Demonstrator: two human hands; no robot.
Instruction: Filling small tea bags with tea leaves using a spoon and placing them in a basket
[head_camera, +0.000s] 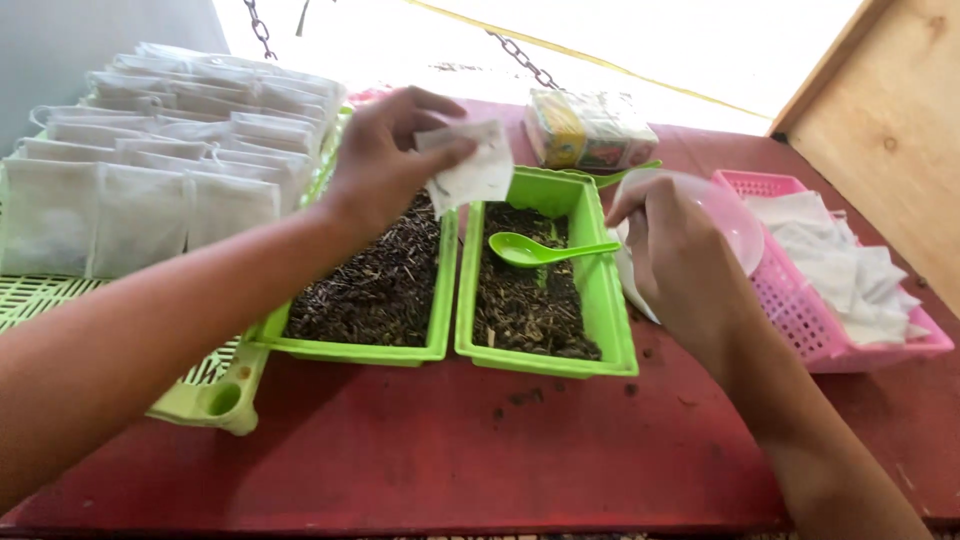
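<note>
The left hand (385, 160) pinches a small white sachet (468, 170) above the two green trays (600, 300) of dried leaf. The right hand (670, 240) grips the green spoon (545, 250) by its handle over the right tray. Many filled sachets (150, 150) lie stacked far left; empty ones wait in the pink basket (800, 310), so the work appears well advanced but unfinished.

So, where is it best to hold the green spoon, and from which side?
Probably by the handle's far end, from the right: the green spoon lies flat, bowl sunk left in the dry leaves of the right green tray, handle reaching its right wall, where the right hand is.

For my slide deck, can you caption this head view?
Left hand lifts a small white pouch while the right hand holds a green spoon over green trays of dark dried leaves.
</note>
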